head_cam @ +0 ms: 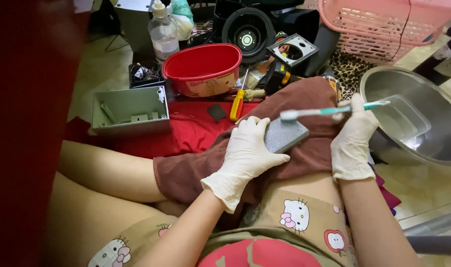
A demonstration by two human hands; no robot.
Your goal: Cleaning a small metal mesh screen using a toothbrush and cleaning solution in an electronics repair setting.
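Holding a flat grey filter pad [285, 134] against a brown towel [284, 163] on the lap, the left hand [246, 153], in a white glove, gripped the pad along its near edge, fingers curled over the top face. The right hand [353, 141], also gloved, was closed around a toothbrush [334, 110] with a teal handle, its white bristle head resting at the pad's upper edge. The pad appeared light, thin and fairly stiff, with a fine mesh or woven surface; it probably bends under pressure, so support from beneath and a grip at the edges seemed advisable. Wet gloves could make it slippery. A steel basin [423, 143] holding a clear plastic tray stood just to the right. A red plastic tub [203, 69], a yellow-handled screwdriver [236, 106] and a grey housing [130, 110] lay ahead on a red cloth.
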